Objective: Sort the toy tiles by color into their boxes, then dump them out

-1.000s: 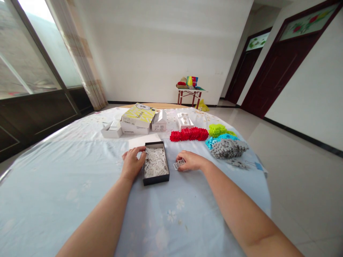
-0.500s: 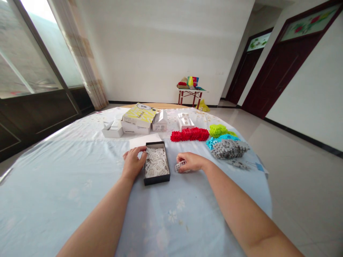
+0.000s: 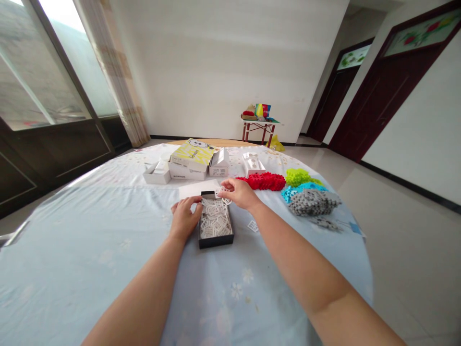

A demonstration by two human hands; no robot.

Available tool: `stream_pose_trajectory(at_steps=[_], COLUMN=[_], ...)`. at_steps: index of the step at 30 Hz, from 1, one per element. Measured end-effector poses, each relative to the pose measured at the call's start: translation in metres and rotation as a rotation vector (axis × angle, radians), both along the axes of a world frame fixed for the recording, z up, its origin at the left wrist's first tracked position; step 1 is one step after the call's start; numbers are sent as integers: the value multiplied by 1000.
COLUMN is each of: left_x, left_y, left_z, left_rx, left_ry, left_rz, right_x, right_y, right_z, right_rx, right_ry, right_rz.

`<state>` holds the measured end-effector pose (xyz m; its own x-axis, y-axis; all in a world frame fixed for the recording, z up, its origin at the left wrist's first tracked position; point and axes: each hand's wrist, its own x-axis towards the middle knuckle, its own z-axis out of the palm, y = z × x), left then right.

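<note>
A small black box (image 3: 216, 240) full of white plastic pieces (image 3: 215, 222) lies on the pale blue tablecloth (image 3: 90, 230). My left hand (image 3: 185, 217) rests against the box's left edge, fingers curled on its rim. My right hand (image 3: 237, 192) hovers over the box's far end and pinches a white piece between its fingertips. One white piece (image 3: 253, 226) lies loose on the cloth, right of the box.
Behind the box lie a white sheet (image 3: 192, 189), a yellow-lidded box (image 3: 190, 158) and small white boxes (image 3: 157, 173). Red (image 3: 266, 181), green (image 3: 298, 177), cyan (image 3: 290, 192) and grey (image 3: 313, 202) block clusters sit at the right. A small table (image 3: 260, 126) stands by the far wall.
My right hand has left the cloth right of the box and moved up-left over the box's far end, leaving one white piece behind. My left hand stays at the box.
</note>
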<state>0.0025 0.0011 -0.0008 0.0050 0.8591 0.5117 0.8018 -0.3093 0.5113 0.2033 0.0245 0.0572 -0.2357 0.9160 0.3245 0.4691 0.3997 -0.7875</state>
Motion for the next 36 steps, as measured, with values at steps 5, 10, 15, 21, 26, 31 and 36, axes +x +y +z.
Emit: stream_pose_trajectory(at_steps=[5, 10, 15, 21, 26, 31, 36], left_x=[0, 0, 0, 0, -1, -1, 0], left_y=[0, 1, 1, -1, 0, 0, -1], left_z=[0, -1, 0, 1, 0, 0, 0], left_rx=[-3, -5, -9, -12, -9, -16, -21], left_ry=[-4, -5, -1, 3, 0, -9, -27], left_rz=[-1, -1, 0, -5, -4, -5, 0], right_x=[10, 44, 68, 73, 72, 73, 73], right_y=[-3, -26, -40, -44, -43, -42, -41], right_z=[-9, -16, -25, -29, -33, -38, -36], right_rx=[28, -18, -210, -305, -321, -424, -349], right_ry=[-29, -296, -544, -660, -587, -488, -540], right_rz=[-39, -69, 11, 60, 56, 113, 49])
